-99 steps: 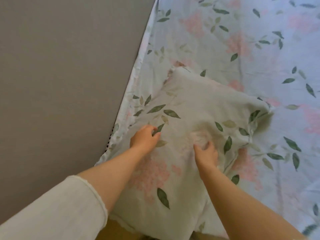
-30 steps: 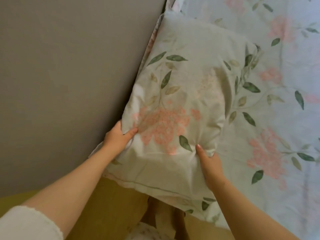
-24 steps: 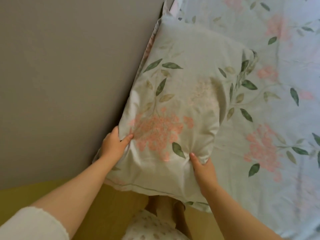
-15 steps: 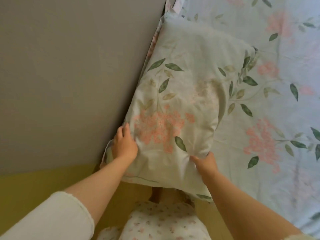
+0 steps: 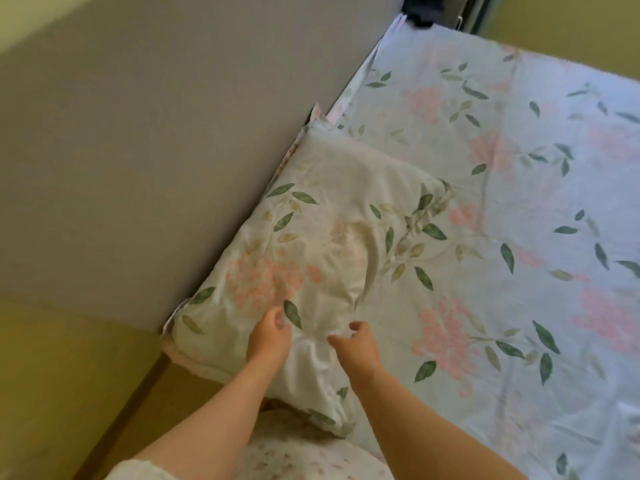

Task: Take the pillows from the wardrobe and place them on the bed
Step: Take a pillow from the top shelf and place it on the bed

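A floral pillow (image 5: 322, 244), pale with pink flowers and green leaves, lies flat on the bed (image 5: 519, 209). Its left side runs along the grey headboard (image 5: 156, 150). The near corner of the pillow hangs a little over the bed's edge. My left hand (image 5: 268, 336) and my right hand (image 5: 356, 348) sit close together on the pillow's near part. Both have curled fingers pinching the wrinkled cloth between them. No wardrobe is in view.
The bed's sheet carries the same flower and leaf print and stretches far to the right and back. A yellow-green wall (image 5: 62, 358) stands at the left. Something dark (image 5: 422, 10) sits at the far top corner of the bed.
The pillow has come down flat against the headboard. My hands have left its two sides and moved together onto its near middle. The view has pulled back and shows more of the bed.
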`<state>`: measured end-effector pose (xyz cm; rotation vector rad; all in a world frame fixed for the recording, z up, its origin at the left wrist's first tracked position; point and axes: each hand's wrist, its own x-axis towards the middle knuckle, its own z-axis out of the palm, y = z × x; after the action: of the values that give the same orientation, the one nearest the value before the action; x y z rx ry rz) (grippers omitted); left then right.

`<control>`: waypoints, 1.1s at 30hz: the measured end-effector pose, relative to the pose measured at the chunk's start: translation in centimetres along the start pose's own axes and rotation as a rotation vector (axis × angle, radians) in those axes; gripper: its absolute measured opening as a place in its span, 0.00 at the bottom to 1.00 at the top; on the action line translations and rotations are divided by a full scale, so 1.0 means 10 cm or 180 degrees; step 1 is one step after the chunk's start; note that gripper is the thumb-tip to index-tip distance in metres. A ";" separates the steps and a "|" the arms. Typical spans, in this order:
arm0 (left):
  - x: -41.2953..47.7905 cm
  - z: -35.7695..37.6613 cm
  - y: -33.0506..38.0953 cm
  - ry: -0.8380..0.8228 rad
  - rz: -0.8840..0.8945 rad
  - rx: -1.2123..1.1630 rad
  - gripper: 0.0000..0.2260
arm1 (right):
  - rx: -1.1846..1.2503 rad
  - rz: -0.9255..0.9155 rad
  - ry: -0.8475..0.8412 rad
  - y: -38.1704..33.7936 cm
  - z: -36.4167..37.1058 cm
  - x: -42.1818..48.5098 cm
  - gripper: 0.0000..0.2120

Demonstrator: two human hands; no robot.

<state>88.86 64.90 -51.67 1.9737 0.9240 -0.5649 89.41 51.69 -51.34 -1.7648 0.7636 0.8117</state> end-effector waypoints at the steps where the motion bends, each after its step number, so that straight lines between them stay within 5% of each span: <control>1: -0.10 0.10 0.04 0.0041 -0.0022 -0.0105 0.17 | -0.0004 -0.0036 -0.0071 0.01 -0.13 -0.04 0.25; 7: -0.71 0.59 0.10 0.0197 -0.0122 -0.0734 0.14 | -0.0263 -0.0226 -0.0227 0.19 -0.83 -0.24 0.24; 18: -1.28 0.76 -0.14 0.0571 -0.0370 -0.1838 0.11 | -0.0350 -0.0435 -0.0650 0.49 -0.87 -0.61 0.21; 33: -2.78 1.88 -0.25 0.1443 -0.0413 -0.3024 0.05 | -0.1235 -0.1153 -0.1262 1.30 -1.91 -1.11 0.19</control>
<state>68.84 38.98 -44.00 1.1733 1.2891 0.2671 75.95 31.13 -44.03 -1.9159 0.0175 1.0612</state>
